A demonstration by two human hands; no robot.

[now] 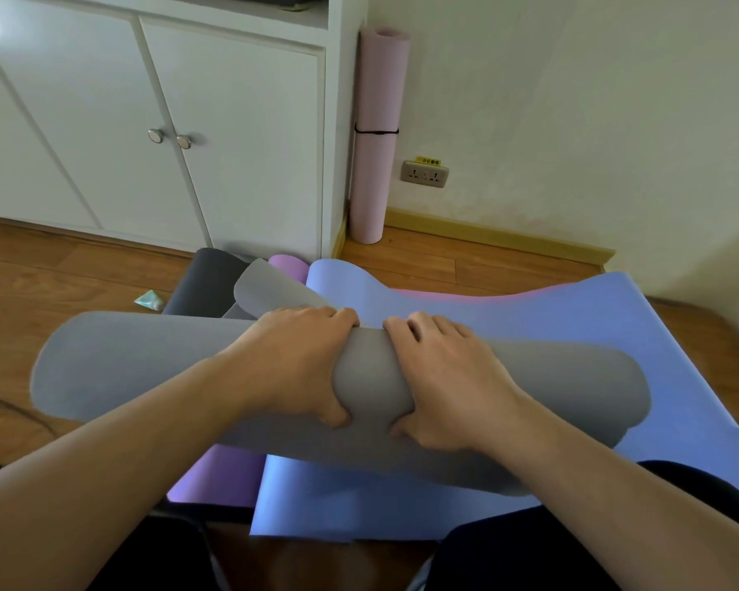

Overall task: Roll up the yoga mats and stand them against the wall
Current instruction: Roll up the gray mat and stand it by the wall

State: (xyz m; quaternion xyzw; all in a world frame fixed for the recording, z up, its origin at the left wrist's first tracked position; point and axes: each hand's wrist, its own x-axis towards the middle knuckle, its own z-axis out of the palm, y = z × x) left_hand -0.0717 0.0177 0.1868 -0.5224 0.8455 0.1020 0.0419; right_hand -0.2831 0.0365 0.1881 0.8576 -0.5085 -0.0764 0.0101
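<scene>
Here both hands' fingers (pixel 338 317) curl behind the grey mat (pixel 146 364), hidden.

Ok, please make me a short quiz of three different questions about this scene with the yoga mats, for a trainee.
1. True or false: both hands grip the grey mat near its middle.
2. Which mat already stands against the wall? A) blue B) pink C) grey
3. Fill in: the grey roll lies across the flat ____ mat.

Key
1. True: the left hand and the right hand squeeze it side by side, fingers curled over the top.
2. B: the pink mat, tied with a black cord, stands beside the white cabinet.
3. Blue: the blue mat is spread on the floor under it.
</scene>
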